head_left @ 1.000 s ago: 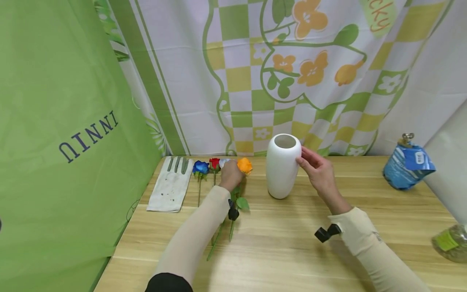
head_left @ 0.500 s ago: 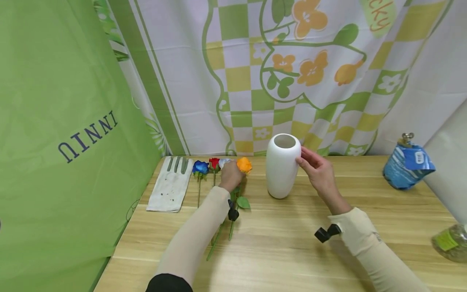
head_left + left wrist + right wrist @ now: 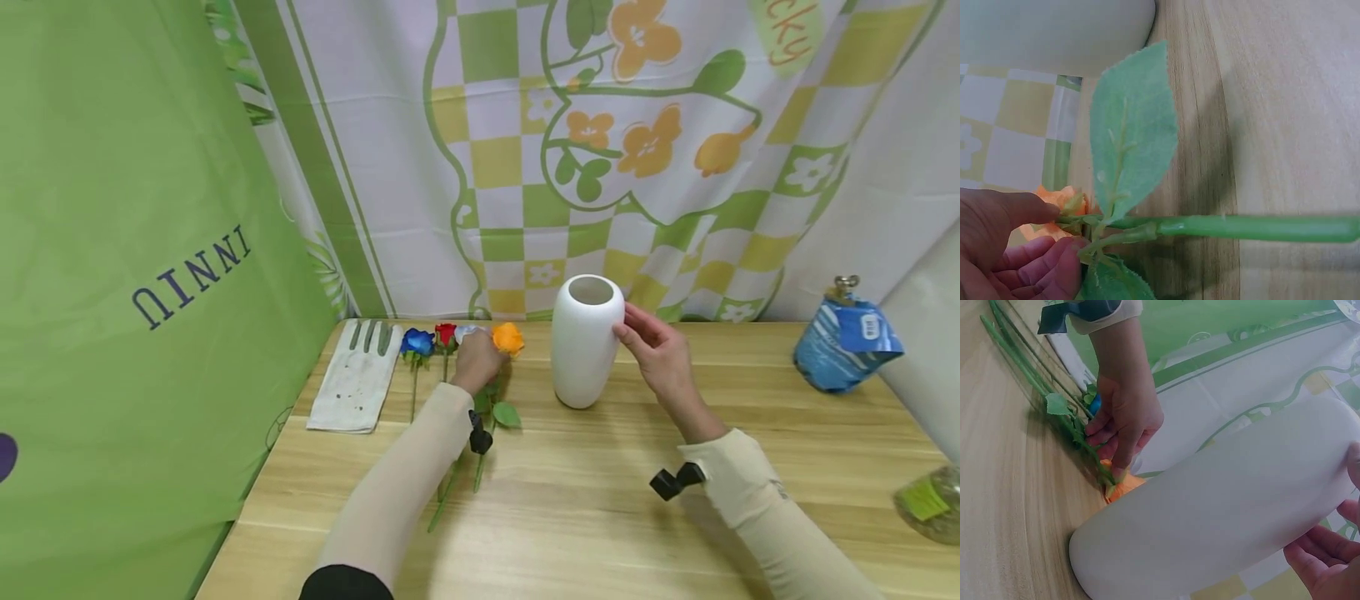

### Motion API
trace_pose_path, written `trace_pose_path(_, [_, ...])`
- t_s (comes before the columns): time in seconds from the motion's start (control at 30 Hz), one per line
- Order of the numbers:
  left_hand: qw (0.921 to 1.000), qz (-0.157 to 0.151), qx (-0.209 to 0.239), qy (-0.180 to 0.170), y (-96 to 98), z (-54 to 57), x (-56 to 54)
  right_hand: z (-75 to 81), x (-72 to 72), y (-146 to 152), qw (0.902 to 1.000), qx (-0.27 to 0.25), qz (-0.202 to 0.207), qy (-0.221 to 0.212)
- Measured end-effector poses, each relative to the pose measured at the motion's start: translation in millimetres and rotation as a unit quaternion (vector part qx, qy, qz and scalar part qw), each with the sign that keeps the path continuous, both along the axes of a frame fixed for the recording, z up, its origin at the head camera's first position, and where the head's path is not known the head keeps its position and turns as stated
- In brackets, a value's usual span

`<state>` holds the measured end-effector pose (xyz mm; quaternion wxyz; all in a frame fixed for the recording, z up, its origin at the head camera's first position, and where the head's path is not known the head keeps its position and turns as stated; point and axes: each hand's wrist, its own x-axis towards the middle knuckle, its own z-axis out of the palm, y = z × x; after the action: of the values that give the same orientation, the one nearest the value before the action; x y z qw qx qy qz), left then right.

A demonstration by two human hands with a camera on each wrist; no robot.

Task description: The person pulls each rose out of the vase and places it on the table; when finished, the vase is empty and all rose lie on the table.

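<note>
My left hand [image 3: 477,364] pinches the stem of an orange artificial rose [image 3: 508,339] just below its bloom. In the left wrist view, the rose's green stem [image 3: 1260,227] runs off to the right and a large leaf [image 3: 1135,131] stands up from it. A tall white vase [image 3: 587,354] stands upright to the right of the roses, its mouth facing up. My right hand [image 3: 663,358] holds the vase's upper right side with thumb and fingers. Left of the orange rose lie a white rose [image 3: 468,332], partly behind my left hand, a red rose [image 3: 446,335] and a blue rose [image 3: 417,342].
A white work glove [image 3: 354,379] lies at the left of the wooden table [image 3: 570,517]. At the back right stands a blue bag [image 3: 843,346] with a clip on top. A jar [image 3: 930,504] with a yellow-green label sits by the right edge. A patterned curtain [image 3: 510,158] hangs behind.
The head view has shifted slightly, so everything appears a little further right. Both hands keep their places on the rose and the vase.
</note>
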<state>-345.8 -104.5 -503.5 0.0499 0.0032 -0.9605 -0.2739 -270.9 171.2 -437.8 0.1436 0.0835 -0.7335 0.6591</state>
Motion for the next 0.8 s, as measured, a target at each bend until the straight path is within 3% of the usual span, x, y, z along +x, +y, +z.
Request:
trace_pose_path(0.2, [0.9997,-0.024,-0.003,0.004,1.0,7.3,2.9,1.9,1.1,2.1,1.0,0.004,0.005,0.0])
trace_pose_path(0.5, [0.9987,-0.029,0.04,-0.014,0.0,21.7,7.8,2.4,1.5,3.9,0.9996,0.022,0.015,0.007])
trace_pose_path(0.63, [0.9989,-0.033,0.033,-0.004,-1.7,28.5,11.4,0.3,3.6,7.4,0.9994,0.017,0.026,0.016])
trace_pose_path(0.8, [0.9947,-0.094,0.035,0.021,-8.5,44.8,20.5,-1.3,11.7,16.0,0.9986,-0.003,0.049,0.022])
